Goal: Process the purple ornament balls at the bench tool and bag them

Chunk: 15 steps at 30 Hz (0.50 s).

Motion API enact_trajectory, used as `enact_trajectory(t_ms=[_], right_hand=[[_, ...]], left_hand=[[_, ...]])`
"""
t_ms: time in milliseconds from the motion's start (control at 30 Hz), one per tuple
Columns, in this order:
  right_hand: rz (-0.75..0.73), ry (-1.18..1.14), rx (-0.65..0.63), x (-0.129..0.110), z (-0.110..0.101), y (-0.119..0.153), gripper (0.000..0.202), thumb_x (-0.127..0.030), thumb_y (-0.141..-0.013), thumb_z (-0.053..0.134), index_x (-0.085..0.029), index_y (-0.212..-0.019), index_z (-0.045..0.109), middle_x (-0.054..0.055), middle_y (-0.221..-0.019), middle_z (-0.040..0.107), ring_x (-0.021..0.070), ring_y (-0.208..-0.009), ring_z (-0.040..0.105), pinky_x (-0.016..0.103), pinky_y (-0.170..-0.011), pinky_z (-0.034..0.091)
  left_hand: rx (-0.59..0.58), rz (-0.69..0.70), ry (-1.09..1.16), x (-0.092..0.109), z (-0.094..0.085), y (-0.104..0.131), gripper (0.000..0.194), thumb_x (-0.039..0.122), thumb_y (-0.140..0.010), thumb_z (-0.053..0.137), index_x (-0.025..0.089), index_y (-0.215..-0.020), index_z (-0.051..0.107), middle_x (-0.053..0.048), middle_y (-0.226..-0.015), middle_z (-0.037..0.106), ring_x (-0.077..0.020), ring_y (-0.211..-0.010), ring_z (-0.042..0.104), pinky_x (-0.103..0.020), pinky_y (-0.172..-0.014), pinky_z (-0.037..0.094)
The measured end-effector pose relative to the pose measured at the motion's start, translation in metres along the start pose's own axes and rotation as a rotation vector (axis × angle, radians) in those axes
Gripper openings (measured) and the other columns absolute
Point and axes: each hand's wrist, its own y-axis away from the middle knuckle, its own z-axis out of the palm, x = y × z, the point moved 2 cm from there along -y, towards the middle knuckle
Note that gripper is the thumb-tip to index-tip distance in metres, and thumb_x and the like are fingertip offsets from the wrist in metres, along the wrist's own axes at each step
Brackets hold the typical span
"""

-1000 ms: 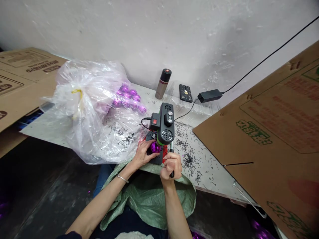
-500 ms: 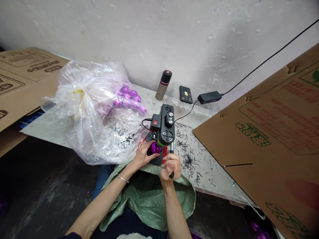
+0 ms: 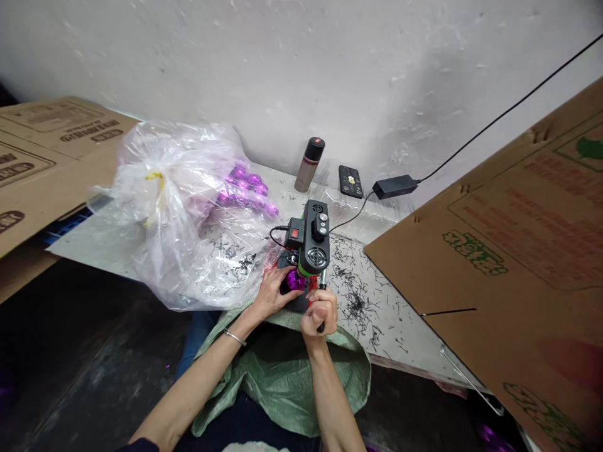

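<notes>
A black and green bench machine (image 3: 316, 235) with a red switch stands near the table's front edge. Under its head sits a shiny purple ball (image 3: 295, 280). My left hand (image 3: 273, 292) holds this ball from the left between thumb and fingers. My right hand (image 3: 320, 312) is wrapped round the black lever handle (image 3: 321, 327) on the machine's right side. Several purple balls (image 3: 254, 183) lie in or behind a clear plastic bag (image 3: 174, 220) to the left.
A bottle (image 3: 309, 164), a phone (image 3: 350, 181) and a power adapter (image 3: 394, 186) are by the wall. Cardboard boxes stand left (image 3: 56, 147) and right (image 3: 494, 251). Black bits (image 3: 357, 304) litter the table. Green cloth (image 3: 277, 383) hangs at the front.
My right hand has shifted slightly left with the lever handle. My left hand is still on the purple ball. The view has moved a little.
</notes>
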Motion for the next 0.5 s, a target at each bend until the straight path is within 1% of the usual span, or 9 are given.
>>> enact_trajectory(t_ms=[100,167,200,267,333,400,433,467,500], right_hand=[[0.08,-0.016,-0.011,-0.016,-0.005,-0.025,0.037,-0.016,-0.104,0.039,-0.022,-0.068,0.046,-0.002,-0.069,0.054,0.0124,-0.063,0.057,0.03,-0.063,0.045],[0.199,-0.024,-0.026,-0.028,-0.009,-0.046,0.036,-0.014,-0.103,0.042,-0.022,-0.069,0.048,-0.002,-0.067,0.052,0.0134,-0.065,0.057,0.03,-0.06,0.041],[0.252,-0.027,-0.049,-0.033,-0.01,-0.056,0.035,-0.014,-0.103,0.043,-0.022,-0.069,0.048,-0.002,-0.067,0.051,0.0135,-0.065,0.056,0.03,-0.061,0.041],[0.295,-0.029,-0.071,-0.04,-0.012,-0.068,0.036,-0.016,-0.103,0.045,-0.022,-0.068,0.047,-0.002,-0.065,0.05,0.0138,-0.066,0.056,0.03,-0.063,0.042],[0.288,-0.02,-0.078,-0.042,-0.013,-0.07,0.036,-0.016,-0.104,0.045,-0.023,-0.068,0.047,-0.002,-0.066,0.051,0.0138,-0.067,0.056,0.03,-0.063,0.042],[0.25,-0.003,-0.079,-0.041,-0.013,-0.064,0.036,-0.014,-0.103,0.045,-0.022,-0.069,0.049,-0.002,-0.066,0.053,0.014,-0.067,0.057,0.03,-0.063,0.041],[0.228,0.004,-0.081,-0.04,-0.013,-0.059,0.035,-0.012,-0.103,0.045,-0.022,-0.069,0.05,-0.002,-0.066,0.053,0.0142,-0.068,0.058,0.03,-0.063,0.041],[0.209,0.008,-0.083,-0.038,-0.013,-0.055,0.035,-0.011,-0.102,0.045,-0.022,-0.069,0.05,-0.002,-0.066,0.053,0.0145,-0.069,0.059,0.03,-0.063,0.042],[0.195,0.011,-0.084,-0.037,-0.013,-0.052,0.035,-0.011,-0.102,0.044,-0.022,-0.069,0.05,-0.002,-0.065,0.053,0.0147,-0.07,0.06,0.03,-0.063,0.042]], left_hand=[[0.019,0.008,0.014,0.0,0.0,-0.004,0.061,0.048,-0.084,0.083,0.02,-0.135,0.065,-0.015,-0.126,0.075,-0.0333,-0.12,0.07,-0.054,-0.109,0.051],[0.019,0.024,0.028,0.002,-0.003,-0.002,0.061,0.047,-0.085,0.082,0.02,-0.136,0.064,-0.015,-0.128,0.074,-0.0331,-0.121,0.07,-0.054,-0.108,0.053],[0.018,0.034,0.033,0.004,-0.004,0.002,0.061,0.046,-0.086,0.081,0.02,-0.137,0.062,-0.015,-0.129,0.073,-0.0328,-0.122,0.07,-0.053,-0.109,0.053],[0.02,0.062,0.024,0.01,-0.009,0.018,0.059,0.044,-0.09,0.077,0.021,-0.141,0.059,-0.016,-0.134,0.071,-0.0321,-0.126,0.068,-0.054,-0.111,0.053],[0.006,0.102,-0.007,0.016,-0.013,0.044,0.059,0.045,-0.093,0.073,0.022,-0.145,0.056,-0.017,-0.139,0.069,-0.0331,-0.132,0.066,-0.056,-0.115,0.05],[-0.028,0.137,-0.042,0.022,-0.018,0.069,0.073,0.055,-0.089,0.075,0.023,-0.15,0.052,-0.019,-0.147,0.064,-0.0374,-0.139,0.06,-0.058,-0.118,0.047],[-0.039,0.144,-0.053,0.023,-0.022,0.077,0.082,0.061,-0.086,0.076,0.023,-0.153,0.049,-0.019,-0.152,0.06,-0.0397,-0.142,0.057,-0.058,-0.12,0.046],[-0.034,0.137,-0.062,0.023,-0.027,0.078,0.087,0.065,-0.085,0.075,0.023,-0.156,0.047,-0.019,-0.156,0.056,-0.041,-0.145,0.054,-0.057,-0.121,0.045],[-0.007,0.114,-0.075,0.021,-0.034,0.072,0.085,0.066,-0.088,0.07,0.023,-0.157,0.047,-0.018,-0.158,0.054,-0.0411,-0.146,0.052,-0.055,-0.123,0.043]])
